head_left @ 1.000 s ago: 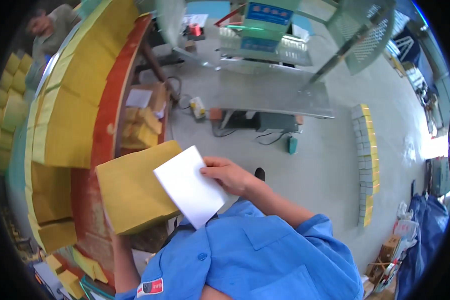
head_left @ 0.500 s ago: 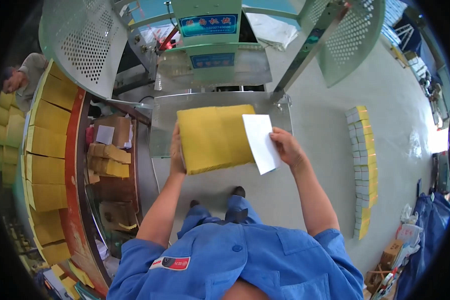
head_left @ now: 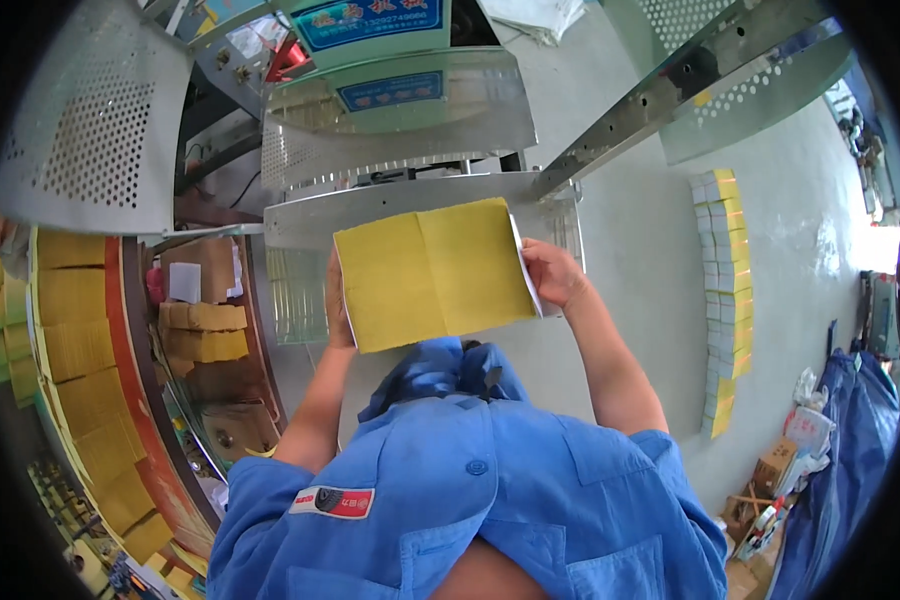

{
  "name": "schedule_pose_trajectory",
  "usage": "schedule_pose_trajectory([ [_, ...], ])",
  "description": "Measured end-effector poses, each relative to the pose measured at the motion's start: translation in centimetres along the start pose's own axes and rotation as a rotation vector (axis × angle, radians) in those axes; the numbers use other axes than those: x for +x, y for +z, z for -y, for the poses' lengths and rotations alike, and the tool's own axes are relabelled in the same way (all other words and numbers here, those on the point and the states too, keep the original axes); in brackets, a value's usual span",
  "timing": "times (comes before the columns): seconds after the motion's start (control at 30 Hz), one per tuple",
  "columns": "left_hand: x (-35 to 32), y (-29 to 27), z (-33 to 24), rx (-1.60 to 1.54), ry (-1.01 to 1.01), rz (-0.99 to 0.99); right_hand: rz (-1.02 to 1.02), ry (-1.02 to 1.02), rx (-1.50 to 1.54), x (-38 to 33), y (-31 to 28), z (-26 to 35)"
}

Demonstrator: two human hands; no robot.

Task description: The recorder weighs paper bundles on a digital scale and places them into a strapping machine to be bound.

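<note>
Between my two hands is a yellow stack of paper pieces (head_left: 435,275), held in front of my body at the machine's metal table (head_left: 305,222). A faint crease line runs down its middle. My left hand (head_left: 338,305) is closed on the stack's left end, its fingers partly hidden behind the side. A white card (head_left: 526,265) lies against the right end, seen nearly edge-on. My right hand (head_left: 557,272) presses that card to the stack, gripping the end; some of its fingertips are hidden.
Ahead stands a green machine (head_left: 370,25) with a clear guard (head_left: 400,105) and perforated side panels (head_left: 95,130). Yellow stacks (head_left: 80,350) line a red-edged bench at left. A row of yellow and white bundles (head_left: 725,300) sits on the floor at right.
The white card, held askew over the stack's right side before, now lies against its right end. My right hand has moved left with it. The view has shifted, and the stack is slightly turned.
</note>
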State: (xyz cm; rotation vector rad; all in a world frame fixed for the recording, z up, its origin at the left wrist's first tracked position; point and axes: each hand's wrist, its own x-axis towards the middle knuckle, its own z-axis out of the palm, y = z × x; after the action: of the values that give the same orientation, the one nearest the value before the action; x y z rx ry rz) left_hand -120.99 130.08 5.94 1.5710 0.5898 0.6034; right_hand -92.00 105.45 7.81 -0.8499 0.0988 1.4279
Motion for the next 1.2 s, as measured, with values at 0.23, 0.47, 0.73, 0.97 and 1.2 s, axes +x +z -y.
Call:
schedule_pose_trajectory([
  [0.23, -0.6, -1.5, -3.5, -0.119, -0.261, 0.038, -0.444, -0.254, -0.504, -0.3, 5.2, -0.2],
  [0.47, -1.1, 0.8, -6.5, -0.519, -0.496, -0.088, -0.548, -0.501, -0.974, 0.1, 5.2, -2.2],
  [0.73, -1.6, 1.3, -6.3, -0.587, -0.512, -0.133, -0.195, -0.371, -0.246, -2.9, 7.3, -1.6],
  [0.97, -1.6, 1.2, -6.7, -0.569, -0.511, -0.131, -0.199, -0.373, -0.253, -2.9, 9.0, -1.5],
  [1.2, -1.9, 1.1, -4.7, -0.544, -0.494, -0.148, -0.179, -0.434, -0.204, -3.2, 9.0, -2.0],
])
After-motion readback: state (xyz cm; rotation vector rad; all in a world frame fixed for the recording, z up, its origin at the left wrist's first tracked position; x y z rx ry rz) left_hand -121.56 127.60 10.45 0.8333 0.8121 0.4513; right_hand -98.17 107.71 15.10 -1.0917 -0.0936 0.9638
